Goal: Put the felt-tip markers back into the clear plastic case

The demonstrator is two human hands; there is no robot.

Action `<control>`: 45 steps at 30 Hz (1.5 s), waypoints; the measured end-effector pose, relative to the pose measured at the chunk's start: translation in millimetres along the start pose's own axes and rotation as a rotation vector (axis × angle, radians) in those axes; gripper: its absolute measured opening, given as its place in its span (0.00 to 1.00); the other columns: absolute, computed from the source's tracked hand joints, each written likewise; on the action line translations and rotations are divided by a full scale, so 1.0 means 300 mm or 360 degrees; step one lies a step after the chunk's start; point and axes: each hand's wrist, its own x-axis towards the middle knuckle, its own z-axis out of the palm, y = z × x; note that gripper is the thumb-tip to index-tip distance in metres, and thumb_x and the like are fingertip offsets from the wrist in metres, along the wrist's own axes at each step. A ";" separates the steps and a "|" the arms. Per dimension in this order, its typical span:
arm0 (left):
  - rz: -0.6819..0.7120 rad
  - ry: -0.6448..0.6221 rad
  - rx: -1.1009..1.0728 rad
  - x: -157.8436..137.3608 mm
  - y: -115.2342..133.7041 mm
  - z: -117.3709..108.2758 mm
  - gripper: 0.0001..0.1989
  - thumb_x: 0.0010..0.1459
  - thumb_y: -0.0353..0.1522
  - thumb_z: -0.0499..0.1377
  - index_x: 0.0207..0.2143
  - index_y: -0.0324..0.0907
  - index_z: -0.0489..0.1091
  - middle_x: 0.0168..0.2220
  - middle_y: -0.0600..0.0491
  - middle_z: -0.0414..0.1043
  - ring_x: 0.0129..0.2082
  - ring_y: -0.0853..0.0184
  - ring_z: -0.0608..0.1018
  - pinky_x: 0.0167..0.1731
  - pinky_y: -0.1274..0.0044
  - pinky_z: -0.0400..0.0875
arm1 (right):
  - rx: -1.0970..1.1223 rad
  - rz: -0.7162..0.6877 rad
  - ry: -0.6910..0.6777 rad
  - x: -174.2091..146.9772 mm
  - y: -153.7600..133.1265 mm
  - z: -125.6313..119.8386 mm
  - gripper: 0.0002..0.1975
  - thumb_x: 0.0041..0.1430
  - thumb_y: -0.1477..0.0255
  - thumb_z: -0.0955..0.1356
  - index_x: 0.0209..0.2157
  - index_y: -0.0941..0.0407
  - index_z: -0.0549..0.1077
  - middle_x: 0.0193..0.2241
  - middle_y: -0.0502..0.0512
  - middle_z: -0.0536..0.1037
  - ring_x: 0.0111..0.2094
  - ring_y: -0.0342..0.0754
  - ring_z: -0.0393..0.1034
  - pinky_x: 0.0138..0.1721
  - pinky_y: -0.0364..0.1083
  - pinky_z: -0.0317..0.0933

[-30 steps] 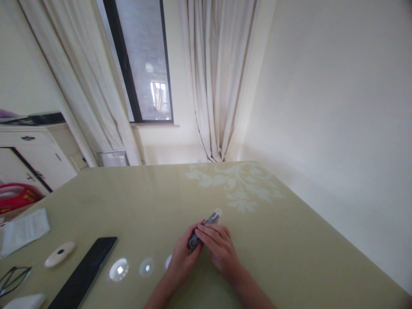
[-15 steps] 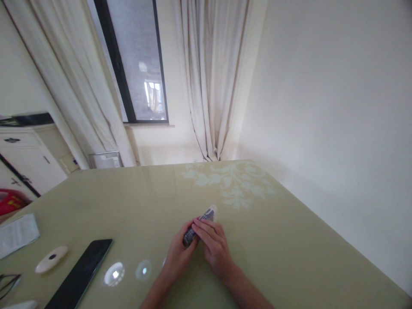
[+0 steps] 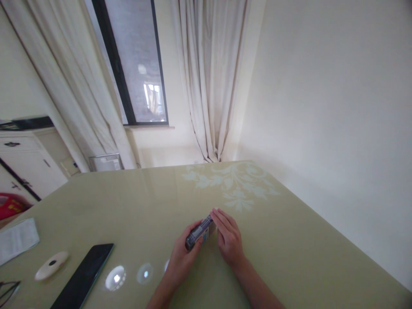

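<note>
A small dark printed box is held tilted above the table, its long narrow side up and a patch of colour on its right face. My left hand is closed round the near end, thumb on one side and fingers on the other. At the far upper end, the fingers of my right hand lie together over the box's tip and hide it. I cannot make out the print.
The glossy green table has a pale floral pattern toward the back. At the left lie a black phone-like slab, a white oval object, a folded pale cloth and dark-framed glasses. A wall borders the right.
My right hand has slid from the middle of the box to its far end, uncovering more of its side. My left hand keeps its hold on the near end.
</note>
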 end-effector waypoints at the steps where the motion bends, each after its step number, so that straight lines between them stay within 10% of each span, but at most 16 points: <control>1: 0.0006 -0.0006 0.0006 -0.001 0.002 0.001 0.24 0.63 0.43 0.62 0.58 0.45 0.71 0.57 0.47 0.76 0.55 0.57 0.78 0.59 0.67 0.71 | -0.0030 -0.0008 0.0004 -0.006 -0.001 0.002 0.32 0.67 0.82 0.58 0.69 0.48 0.60 0.61 0.56 0.74 0.64 0.52 0.66 0.60 0.57 0.67; 10: 0.0130 -0.0058 0.0139 -0.017 0.006 0.022 0.23 0.64 0.38 0.60 0.61 0.46 0.68 0.60 0.46 0.73 0.58 0.57 0.76 0.61 0.63 0.67 | -0.0005 0.0082 0.0048 -0.041 -0.027 -0.013 0.32 0.66 0.82 0.56 0.68 0.49 0.64 0.62 0.56 0.73 0.65 0.51 0.64 0.62 0.56 0.65; 19: 0.0282 -0.0221 0.0549 -0.046 -0.084 0.046 0.37 0.49 0.27 0.67 0.63 0.51 0.68 0.67 0.48 0.64 0.67 0.52 0.66 0.68 0.56 0.58 | 0.0271 0.0975 0.0043 -0.109 -0.042 -0.032 0.22 0.72 0.63 0.60 0.58 0.58 0.75 0.57 0.64 0.76 0.59 0.55 0.71 0.61 0.57 0.65; 30: 0.0266 -0.0440 0.0339 -0.051 -0.115 0.065 0.48 0.51 0.26 0.63 0.72 0.50 0.49 0.73 0.47 0.50 0.72 0.55 0.56 0.69 0.60 0.57 | -0.0486 0.0511 -0.0355 -0.191 -0.169 -0.031 0.28 0.57 0.61 0.73 0.59 0.48 0.74 0.61 0.62 0.72 0.60 0.68 0.68 0.58 0.62 0.62; 37: 0.0246 -0.0323 0.0454 -0.079 -0.131 0.076 0.43 0.56 0.30 0.61 0.72 0.45 0.48 0.71 0.44 0.54 0.70 0.56 0.61 0.65 0.61 0.63 | -0.0790 0.0856 -0.0791 -0.027 0.092 -0.154 0.28 0.58 0.69 0.68 0.61 0.56 0.72 0.64 0.66 0.69 0.63 0.64 0.63 0.62 0.58 0.57; 45: 0.0276 -0.0152 0.0693 -0.071 -0.175 0.085 0.31 0.62 0.32 0.54 0.67 0.42 0.55 0.67 0.41 0.62 0.67 0.56 0.66 0.64 0.58 0.65 | -0.0973 0.0964 -0.0792 0.021 0.369 -0.267 0.29 0.61 0.77 0.63 0.64 0.58 0.69 0.66 0.65 0.66 0.67 0.60 0.59 0.67 0.57 0.48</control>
